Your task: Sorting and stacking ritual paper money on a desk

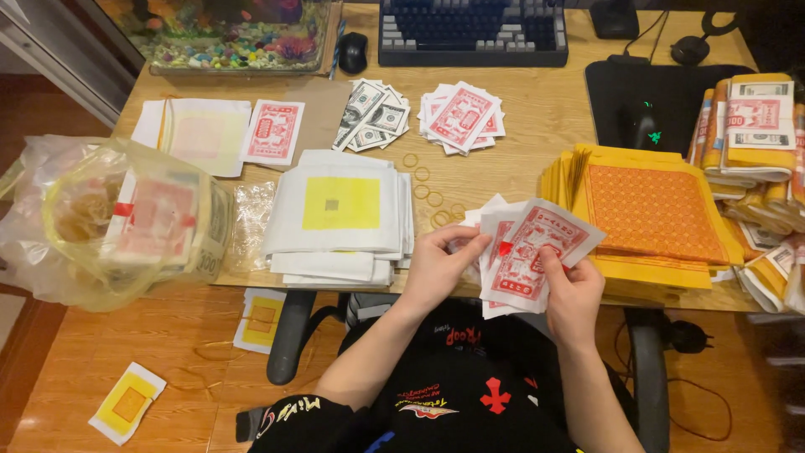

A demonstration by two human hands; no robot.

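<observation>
The person's two forearms are bare from the elbows down; no sleeves, watch, bracelet or rings show on the left hand (436, 267) or the right hand (573, 295). The fingernails are short and unpainted as far as can be told. Below the arms lies black clothing (457, 377) covering the lap and upper legs. It carries scattered printed patches: a red cross-shaped mark near the middle, small red lettering higher up, a yellow, white and red emblem with curved lettering to the left of the cross, white lettering at the lower left, and a bit of blue at the bottom edge.
</observation>
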